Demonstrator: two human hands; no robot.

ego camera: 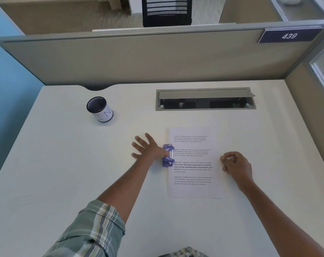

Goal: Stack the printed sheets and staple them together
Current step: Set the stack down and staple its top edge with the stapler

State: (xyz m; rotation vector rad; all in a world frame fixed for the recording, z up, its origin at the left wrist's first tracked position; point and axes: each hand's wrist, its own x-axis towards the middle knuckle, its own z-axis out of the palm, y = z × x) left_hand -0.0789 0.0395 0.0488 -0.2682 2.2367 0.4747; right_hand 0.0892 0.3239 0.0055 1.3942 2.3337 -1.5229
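So the left hand (148, 149) isn't really gripping anything: its fingers are lying straight and fanned out, pointing far-left across the desk (64, 164), while the thumb side of the palm is pressing down on the purple stapler (168, 155). The stapler is sitting lengthwise along the left edge of the printed sheets (193, 162), roughly at the middle of that edge, with its jaw side overlapping the paper margin. The sheets are lying flat a bit right of centre on the desk, squared up so they're reading as one page, with four blocks of text facing up, the third one partly in bold. The right hand (235, 164) is resting on the desk at the right edge of the sheets with its fingers curled into a loose fist, knuckles just touching the paper's edge, and as far as I can see it's not holding anything. Both forearms are reaching in from the near side, and a plaid sleeve (94, 229) is rolled up on the left one. Going further out, a black mesh pen cup (100, 109) with a white label is standing at the far left, well apart from the paper. A cable hatch (205, 99) with its flap open is sitting just beyond the sheets. Behind that, a grey partition (139, 58) is carrying a blue plate (289, 36) reading 439.
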